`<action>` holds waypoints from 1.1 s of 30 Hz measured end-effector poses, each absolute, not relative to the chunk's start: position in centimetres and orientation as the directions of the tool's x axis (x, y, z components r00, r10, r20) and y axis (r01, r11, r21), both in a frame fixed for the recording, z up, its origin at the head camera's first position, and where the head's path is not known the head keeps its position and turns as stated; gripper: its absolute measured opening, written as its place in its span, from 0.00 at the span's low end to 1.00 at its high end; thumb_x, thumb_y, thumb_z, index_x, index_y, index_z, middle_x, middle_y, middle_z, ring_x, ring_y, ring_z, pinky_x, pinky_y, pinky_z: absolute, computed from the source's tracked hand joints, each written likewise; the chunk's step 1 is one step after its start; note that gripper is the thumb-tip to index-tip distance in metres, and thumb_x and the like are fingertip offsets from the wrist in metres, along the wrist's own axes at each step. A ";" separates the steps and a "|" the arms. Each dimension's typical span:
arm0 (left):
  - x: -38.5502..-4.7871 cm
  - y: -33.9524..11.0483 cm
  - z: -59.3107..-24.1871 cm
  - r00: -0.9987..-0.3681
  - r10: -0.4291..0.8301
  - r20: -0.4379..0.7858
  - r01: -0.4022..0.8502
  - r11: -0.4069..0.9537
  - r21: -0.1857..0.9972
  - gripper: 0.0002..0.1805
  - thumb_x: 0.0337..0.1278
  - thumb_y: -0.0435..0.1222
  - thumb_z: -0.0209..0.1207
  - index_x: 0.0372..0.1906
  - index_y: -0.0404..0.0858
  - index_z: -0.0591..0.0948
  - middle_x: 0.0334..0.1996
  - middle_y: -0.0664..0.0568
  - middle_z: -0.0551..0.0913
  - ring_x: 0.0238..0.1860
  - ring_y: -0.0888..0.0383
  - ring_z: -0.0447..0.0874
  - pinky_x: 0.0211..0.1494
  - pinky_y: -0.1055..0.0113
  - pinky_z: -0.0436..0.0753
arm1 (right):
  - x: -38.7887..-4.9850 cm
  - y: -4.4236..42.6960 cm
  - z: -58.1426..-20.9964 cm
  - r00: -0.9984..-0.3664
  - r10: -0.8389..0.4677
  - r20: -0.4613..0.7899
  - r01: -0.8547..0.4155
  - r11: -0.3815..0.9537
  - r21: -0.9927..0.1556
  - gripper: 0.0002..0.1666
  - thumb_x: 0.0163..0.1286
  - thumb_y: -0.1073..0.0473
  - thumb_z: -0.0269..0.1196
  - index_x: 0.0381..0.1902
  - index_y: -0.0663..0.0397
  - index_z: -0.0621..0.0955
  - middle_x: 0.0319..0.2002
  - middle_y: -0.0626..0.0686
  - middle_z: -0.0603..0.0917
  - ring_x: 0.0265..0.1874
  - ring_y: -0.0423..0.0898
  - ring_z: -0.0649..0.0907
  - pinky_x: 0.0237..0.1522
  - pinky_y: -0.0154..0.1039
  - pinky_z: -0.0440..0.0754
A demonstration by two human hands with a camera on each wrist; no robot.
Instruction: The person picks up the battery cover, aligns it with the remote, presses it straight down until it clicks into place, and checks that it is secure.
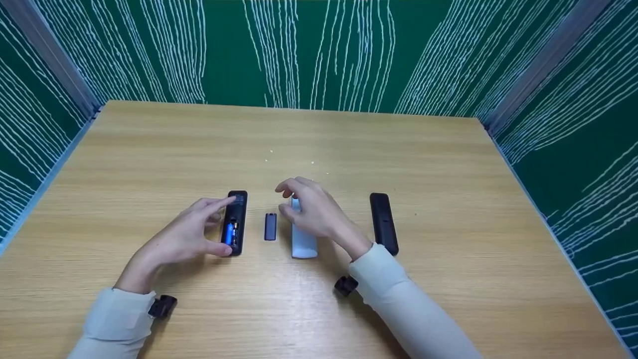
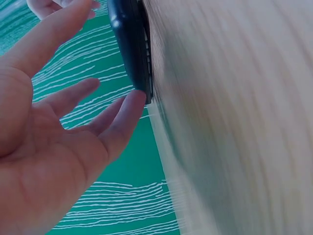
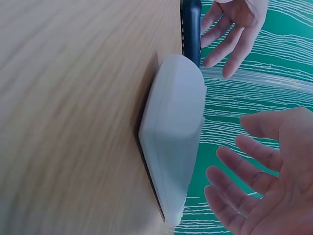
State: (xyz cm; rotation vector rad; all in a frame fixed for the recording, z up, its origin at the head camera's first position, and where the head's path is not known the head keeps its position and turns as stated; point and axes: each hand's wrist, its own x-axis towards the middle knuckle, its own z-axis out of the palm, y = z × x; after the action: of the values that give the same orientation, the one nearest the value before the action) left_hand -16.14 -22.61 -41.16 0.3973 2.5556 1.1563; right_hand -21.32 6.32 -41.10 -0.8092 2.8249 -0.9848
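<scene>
A black remote (image 1: 240, 214) lies back up, its compartment uncovered, with a blue battery (image 1: 229, 233) and a darker one beside it. My left hand (image 1: 182, 237) touches this remote, thumb at its near end and a fingertip at its far end, fingers fairly straight. Right of it lies a small dark cover (image 1: 270, 227). My right hand (image 1: 315, 212) is over a white remote (image 1: 304, 244), fingers relaxed; in the right wrist view a gap separates the hand (image 3: 266, 181) from the white remote (image 3: 173, 122).
Another black remote (image 1: 384, 224) lies on the wooden table (image 1: 199, 139) to the right of the white one. Several tiny white bits are scattered beyond the hands. Green walls with white lines stand around the table.
</scene>
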 end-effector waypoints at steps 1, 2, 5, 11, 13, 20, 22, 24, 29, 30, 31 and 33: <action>-16.2 -22.6 -41.1 -0.912 0.373 -0.170 0.115 0.631 0.767 0.57 0.51 0.33 0.79 0.85 0.44 0.60 0.75 0.35 0.65 0.72 0.32 0.71 0.75 0.37 0.70 | -21.3 6.3 -41.1 -0.862 -0.491 0.126 -0.463 0.662 -0.590 0.19 0.78 0.56 0.64 0.64 0.50 0.82 0.55 0.52 0.84 0.57 0.49 0.82 0.59 0.47 0.82; -16.2 -22.6 -41.1 -0.910 0.374 -0.180 0.104 0.626 0.773 0.57 0.51 0.32 0.79 0.85 0.43 0.60 0.75 0.34 0.65 0.72 0.32 0.72 0.75 0.38 0.71 | -21.3 6.2 -41.0 -0.862 -0.491 0.124 -0.462 0.661 -0.591 0.19 0.78 0.56 0.64 0.64 0.50 0.82 0.56 0.52 0.84 0.57 0.49 0.82 0.59 0.47 0.82; -16.3 -22.7 -41.0 -0.900 0.381 -0.212 0.068 0.603 0.795 0.57 0.52 0.30 0.78 0.85 0.40 0.60 0.75 0.32 0.63 0.71 0.31 0.73 0.74 0.44 0.73 | -21.3 6.0 -41.0 -0.856 -0.502 0.125 -0.471 0.655 -0.591 0.20 0.78 0.56 0.64 0.64 0.51 0.82 0.56 0.53 0.84 0.57 0.49 0.82 0.59 0.47 0.82; -16.4 -22.8 -41.0 -0.891 0.389 -0.235 0.050 0.597 0.801 0.56 0.53 0.30 0.78 0.84 0.37 0.60 0.73 0.32 0.65 0.70 0.33 0.74 0.73 0.46 0.75 | -21.3 5.6 -41.0 -0.850 -0.515 0.109 -0.475 0.661 -0.581 0.19 0.78 0.56 0.63 0.64 0.52 0.82 0.56 0.52 0.84 0.56 0.49 0.82 0.57 0.46 0.82; -16.5 -22.8 -41.0 -0.890 0.387 -0.240 0.045 0.600 0.799 0.56 0.53 0.30 0.78 0.84 0.36 0.60 0.72 0.32 0.66 0.69 0.33 0.75 0.73 0.45 0.75 | -21.3 5.6 -40.9 -0.850 -0.516 0.107 -0.475 0.662 -0.580 0.19 0.78 0.56 0.64 0.63 0.52 0.82 0.56 0.51 0.84 0.56 0.50 0.82 0.56 0.45 0.82; -16.5 -22.8 -41.1 -0.887 0.375 -0.269 0.018 0.609 0.793 0.55 0.52 0.30 0.78 0.84 0.36 0.61 0.70 0.34 0.68 0.68 0.36 0.76 0.74 0.46 0.75 | -21.4 5.3 -41.1 -0.839 -0.535 0.099 -0.488 0.661 -0.570 0.19 0.79 0.57 0.63 0.63 0.54 0.82 0.55 0.51 0.84 0.54 0.50 0.83 0.54 0.44 0.83; -16.6 -22.8 -41.1 -0.887 0.371 -0.276 0.010 0.612 0.791 0.55 0.52 0.30 0.78 0.84 0.36 0.61 0.70 0.35 0.68 0.68 0.37 0.76 0.74 0.45 0.74 | -21.4 5.3 -41.2 -0.838 -0.537 0.096 -0.491 0.664 -0.564 0.18 0.79 0.56 0.64 0.63 0.53 0.83 0.54 0.51 0.84 0.52 0.48 0.83 0.53 0.43 0.83; -16.6 -22.8 -41.1 -0.887 0.367 -0.281 0.004 0.614 0.790 0.55 0.52 0.30 0.78 0.84 0.36 0.61 0.69 0.35 0.68 0.67 0.38 0.75 0.74 0.45 0.74 | -21.5 5.2 -41.3 -0.836 -0.540 0.094 -0.494 0.666 -0.559 0.18 0.79 0.56 0.64 0.62 0.53 0.83 0.54 0.51 0.84 0.51 0.47 0.82 0.52 0.42 0.83; -16.6 -22.8 -41.1 -0.886 0.363 -0.288 -0.004 0.615 0.789 0.55 0.52 0.30 0.78 0.84 0.36 0.61 0.70 0.36 0.68 0.66 0.39 0.75 0.74 0.45 0.74 | -21.5 5.1 -41.3 -0.836 -0.542 0.091 -0.494 0.669 -0.555 0.17 0.79 0.57 0.64 0.62 0.52 0.83 0.54 0.51 0.84 0.49 0.47 0.82 0.51 0.42 0.83; -16.6 -22.7 -41.1 -0.887 0.362 -0.288 -0.005 0.616 0.788 0.55 0.52 0.30 0.78 0.84 0.36 0.61 0.70 0.36 0.68 0.66 0.39 0.75 0.74 0.45 0.74 | -21.5 5.1 -41.3 -0.836 -0.542 0.090 -0.493 0.669 -0.556 0.17 0.79 0.57 0.64 0.62 0.53 0.83 0.54 0.51 0.84 0.49 0.47 0.82 0.51 0.42 0.83; -16.6 -22.7 -41.1 -0.887 0.360 -0.288 -0.005 0.618 0.786 0.55 0.51 0.30 0.78 0.84 0.36 0.62 0.70 0.36 0.69 0.65 0.39 0.75 0.74 0.45 0.74 | -21.5 5.1 -41.3 -0.836 -0.541 0.088 -0.492 0.669 -0.558 0.17 0.79 0.57 0.64 0.61 0.54 0.83 0.54 0.52 0.84 0.50 0.47 0.82 0.51 0.42 0.83; -16.6 -22.7 -41.1 -0.887 0.360 -0.288 -0.004 0.619 0.786 0.55 0.51 0.29 0.79 0.83 0.36 0.62 0.69 0.36 0.68 0.65 0.39 0.75 0.73 0.45 0.75 | -21.6 5.0 -41.4 -0.834 -0.544 0.089 -0.495 0.668 -0.555 0.17 0.79 0.57 0.64 0.61 0.55 0.83 0.54 0.52 0.84 0.49 0.47 0.82 0.51 0.43 0.83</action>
State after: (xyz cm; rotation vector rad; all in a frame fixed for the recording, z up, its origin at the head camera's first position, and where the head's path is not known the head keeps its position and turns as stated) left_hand -16.56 -22.66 -41.12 0.2820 2.4237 1.1777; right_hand -21.56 5.05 -41.36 -0.8714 2.7919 -0.8905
